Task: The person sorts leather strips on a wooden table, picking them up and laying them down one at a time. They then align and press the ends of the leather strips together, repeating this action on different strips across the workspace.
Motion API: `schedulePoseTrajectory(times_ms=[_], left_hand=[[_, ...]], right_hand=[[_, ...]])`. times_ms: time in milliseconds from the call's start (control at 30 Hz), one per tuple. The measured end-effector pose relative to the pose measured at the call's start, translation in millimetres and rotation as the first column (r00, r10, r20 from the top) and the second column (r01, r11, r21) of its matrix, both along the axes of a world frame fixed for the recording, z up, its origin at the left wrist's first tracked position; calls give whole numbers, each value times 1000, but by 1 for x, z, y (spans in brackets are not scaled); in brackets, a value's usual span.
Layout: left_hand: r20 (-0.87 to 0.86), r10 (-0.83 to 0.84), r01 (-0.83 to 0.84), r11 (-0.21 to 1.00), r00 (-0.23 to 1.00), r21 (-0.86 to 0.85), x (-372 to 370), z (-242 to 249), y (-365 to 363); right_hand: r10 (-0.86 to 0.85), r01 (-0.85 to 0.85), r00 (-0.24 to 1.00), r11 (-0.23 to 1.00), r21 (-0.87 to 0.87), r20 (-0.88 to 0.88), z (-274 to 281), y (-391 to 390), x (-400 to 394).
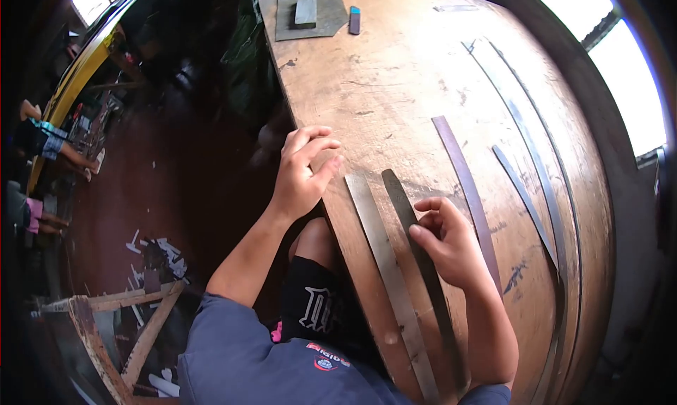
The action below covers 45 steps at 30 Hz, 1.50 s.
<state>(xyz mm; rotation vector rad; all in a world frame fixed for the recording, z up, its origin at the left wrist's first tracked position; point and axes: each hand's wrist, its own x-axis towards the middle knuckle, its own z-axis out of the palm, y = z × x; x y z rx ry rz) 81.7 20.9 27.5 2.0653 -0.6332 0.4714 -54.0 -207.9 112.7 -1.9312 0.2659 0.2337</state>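
My left hand (307, 169) rests at the left edge of the wooden table (395, 88), fingers loosely bent and apart, with nothing seen in it. Over the table, my right hand (451, 243) is half curled, with a gap between thumb and forefinger and no object visible there. Its thumb is beside a long dark strip (403, 200) with a rounded end. To the left of that lies a lighter grey flat strip (377, 236), its top end just below my left hand. A purplish-brown strip (462, 169) lies to the right of my right hand.
Farther right are a short dark strip (518, 183) and longer metal strips (525, 130). A grey block (305, 11) on a dark plate and a small blue-tipped object (355, 21) sit at the far end. A wooden frame (130, 320) stands lower left; people's legs (74, 155) show behind.
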Motion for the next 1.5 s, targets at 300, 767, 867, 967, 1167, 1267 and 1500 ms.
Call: schedulePoseTrajectory(times_ms=[300, 767, 867, 967, 1167, 1267, 1500], left_hand=[[-88, -13, 21, 996, 996, 89, 9, -3, -9], [-83, -42, 55, 985, 996, 161, 8, 1, -7], [-81, -42, 55, 986, 996, 160, 8, 0, -7], [-100, -21, 31, 994, 995, 108, 7, 0, -10], [-97, -23, 33, 994, 995, 107, 8, -2, -10], [-82, -34, 47, 985, 996, 166, 8, 0, -8], [-89, -35, 49, 985, 995, 166, 8, 2, -9]], right_hand=[[-91, 94, 995, 885, 456, -29, -25, 26, -12], [-192, 176, 981, 926, 335, 15, -30, 42, -13], [-206, 184, 978, 930, 319, 34, -32, 43, -14], [-201, 186, 979, 933, 307, 18, -31, 44, -13], [-189, 171, 981, 949, 266, 43, -33, 44, -13], [-168, 148, 983, 965, 215, 76, -33, 43, -12], [-164, 144, 983, 969, 201, 86, -33, 44, -11]])
